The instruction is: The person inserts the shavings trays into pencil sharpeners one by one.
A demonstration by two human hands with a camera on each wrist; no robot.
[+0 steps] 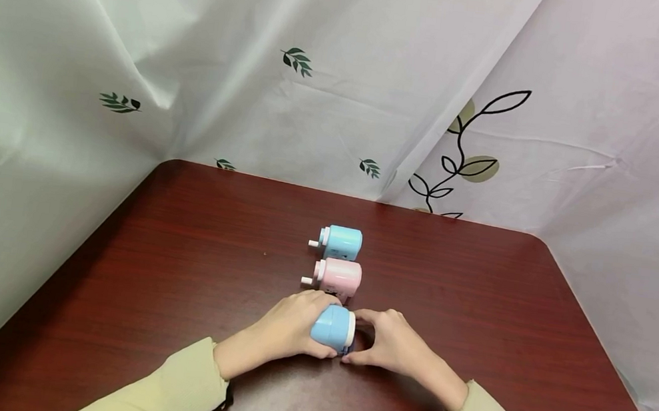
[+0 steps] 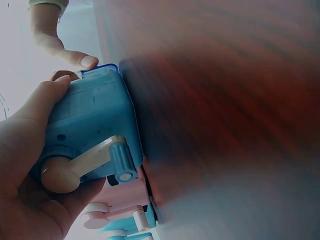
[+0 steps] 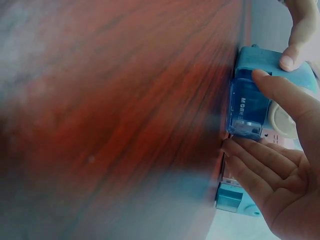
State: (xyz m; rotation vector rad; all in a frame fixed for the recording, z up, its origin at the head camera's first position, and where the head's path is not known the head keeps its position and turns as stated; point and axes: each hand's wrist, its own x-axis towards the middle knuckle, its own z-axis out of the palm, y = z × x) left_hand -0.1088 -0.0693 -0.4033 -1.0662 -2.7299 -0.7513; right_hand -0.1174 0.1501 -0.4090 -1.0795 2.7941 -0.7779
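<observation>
A blue hand-crank pencil sharpener point(image 1: 329, 327) lies in front of me, its crank point(image 2: 95, 160) toward the left. My left hand point(image 1: 297, 326) grips its body from the crank side, thumb and fingers on opposite sides. At the other end my right hand point(image 1: 399, 345) holds thumb and fingers around the clear dark-blue shavings drawer point(image 3: 247, 107). The right thumb is at one edge of the drawer and the fingertips are at the opposite edge, with a gap before the palm. Beside the white front ring point(image 3: 282, 120), the drawer sits in the body.
Just beyond the hands a pink sharpener point(image 1: 341, 276) stands in line with a light-blue sharpener point(image 1: 344, 242), both with cranks to the left. All are on a dark red-brown wooden table point(image 1: 210, 246). White patterned sheeting point(image 1: 339, 113) hangs around the table's back and sides.
</observation>
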